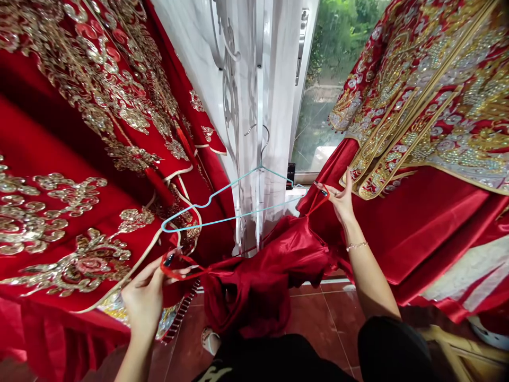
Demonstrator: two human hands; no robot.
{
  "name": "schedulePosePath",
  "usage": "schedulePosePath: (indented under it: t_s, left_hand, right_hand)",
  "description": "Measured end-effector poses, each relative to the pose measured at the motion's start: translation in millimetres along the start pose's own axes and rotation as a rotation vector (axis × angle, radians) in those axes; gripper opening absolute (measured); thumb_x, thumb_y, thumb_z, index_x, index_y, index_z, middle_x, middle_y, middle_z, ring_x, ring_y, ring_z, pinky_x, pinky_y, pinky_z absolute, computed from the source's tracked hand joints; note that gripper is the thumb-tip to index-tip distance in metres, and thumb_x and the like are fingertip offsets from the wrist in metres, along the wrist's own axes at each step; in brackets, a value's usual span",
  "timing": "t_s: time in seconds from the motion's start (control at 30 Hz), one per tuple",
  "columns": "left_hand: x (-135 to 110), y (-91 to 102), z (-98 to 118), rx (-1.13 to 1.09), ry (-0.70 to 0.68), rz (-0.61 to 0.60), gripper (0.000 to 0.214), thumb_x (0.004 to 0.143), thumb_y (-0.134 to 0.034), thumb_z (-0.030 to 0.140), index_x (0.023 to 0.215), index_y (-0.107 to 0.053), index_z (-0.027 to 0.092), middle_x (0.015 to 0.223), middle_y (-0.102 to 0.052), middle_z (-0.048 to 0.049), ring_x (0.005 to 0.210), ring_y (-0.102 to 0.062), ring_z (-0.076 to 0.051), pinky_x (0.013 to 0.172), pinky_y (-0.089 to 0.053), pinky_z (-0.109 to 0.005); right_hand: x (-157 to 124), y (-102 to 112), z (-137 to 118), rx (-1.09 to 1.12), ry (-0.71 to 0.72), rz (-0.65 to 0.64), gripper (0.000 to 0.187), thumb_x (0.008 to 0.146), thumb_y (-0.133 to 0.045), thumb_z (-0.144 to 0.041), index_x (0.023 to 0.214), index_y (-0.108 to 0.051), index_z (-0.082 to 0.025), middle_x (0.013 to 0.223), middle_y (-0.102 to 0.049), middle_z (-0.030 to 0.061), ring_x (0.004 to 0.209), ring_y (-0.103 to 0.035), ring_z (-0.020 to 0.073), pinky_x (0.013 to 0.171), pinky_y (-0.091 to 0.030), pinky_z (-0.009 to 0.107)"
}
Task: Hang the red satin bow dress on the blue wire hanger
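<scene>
Left hand fingers pinch red strap; right hand fingers pinch other strap end. Red satin dress sags between hands, wire hanger just above. Slippery strap could slide from pinch, dropping dress; hanger could snag sequined robe.

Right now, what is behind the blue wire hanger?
Behind the blue wire hanger, a sheer white curtain hangs at the middle, and a gold-embroidered red robe at the left end. Those cover whatever lies further back, which cannot be seen.
</scene>
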State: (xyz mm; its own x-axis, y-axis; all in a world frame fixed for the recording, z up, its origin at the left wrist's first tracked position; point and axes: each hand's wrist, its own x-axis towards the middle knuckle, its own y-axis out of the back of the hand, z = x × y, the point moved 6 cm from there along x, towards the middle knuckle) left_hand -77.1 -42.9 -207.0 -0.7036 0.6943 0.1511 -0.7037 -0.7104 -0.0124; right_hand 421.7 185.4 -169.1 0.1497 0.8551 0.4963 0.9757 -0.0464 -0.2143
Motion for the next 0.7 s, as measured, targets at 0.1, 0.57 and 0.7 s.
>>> schedulePosePath:
  t_s: [0.1,0.57,0.7]
  left_hand:
    - [-2,-7.4,0,0.035,0.015,-0.050,0.042,0.067,-0.079,0.050,0.089,-0.076,0.014,0.091,-0.080,-0.0083,0.070,-0.077,-0.026,0.059,-0.067,-0.030]
    - [-12,-3.7,-6,-0.012,0.062,-0.068,0.044,0.071,-0.075,0.051,0.096,-0.076,0.015,0.097,-0.079,-0.0098,0.074,-0.078,-0.030,0.064,-0.068,-0.038]
    - [-12,-3.1,-7,-0.007,0.080,-0.052,0.044,0.071,-0.074,0.050,0.097,-0.076,0.015,0.089,-0.079,-0.0092,0.071,-0.077,-0.030,0.065,-0.068,-0.039]
  right_hand:
    - [10,-15,4,0.007,-0.054,-0.091,0.128,0.053,-0.093,-0.047,0.158,-0.023,-0.028,0.099,-0.079,0.0055,0.105,-0.074,0.0247,0.104,-0.052,0.049]
    - [50,-36,57,0.060,-0.164,-0.130,0.112,0.058,-0.086,-0.042,0.154,-0.029,-0.033,0.102,-0.078,0.0027,0.099,-0.074,0.0180,0.097,-0.053,0.044]
    - [52,-42,45,0.124,-0.147,-0.215,0.119,0.051,-0.091,-0.043,0.154,-0.031,-0.036,0.097,-0.078,-0.0004,0.098,-0.075,0.0199,0.101,-0.051,0.047]
